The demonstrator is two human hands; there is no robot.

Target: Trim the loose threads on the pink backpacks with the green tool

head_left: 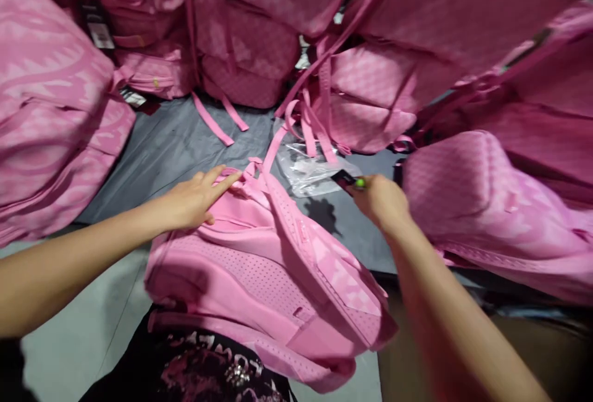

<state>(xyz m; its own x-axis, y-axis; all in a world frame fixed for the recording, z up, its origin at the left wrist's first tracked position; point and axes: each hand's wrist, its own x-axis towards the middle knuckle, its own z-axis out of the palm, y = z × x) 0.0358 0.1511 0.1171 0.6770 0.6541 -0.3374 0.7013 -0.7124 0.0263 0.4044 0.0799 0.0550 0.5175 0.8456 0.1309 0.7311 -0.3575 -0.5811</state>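
A pink backpack (264, 266) lies back-side up in front of me, its perforated padding and shoulder straps showing. My left hand (194, 198) rests on its top end, fingers stretched out toward the strap loops. My right hand (380, 201) hovers to the right of the backpack over the dark grey mat (180, 142), fingers closed around a small dark tool with a green part (352, 181). A crumpled clear plastic bag (310, 170) lies just beyond that tool.
Piles of pink backpacks ring the mat: a large one at left (50, 112), several at the back (250, 50) and more at right (491, 204). Loose pink straps (306, 124) trail onto the mat. My dark printed shirt (204, 365) fills the bottom.
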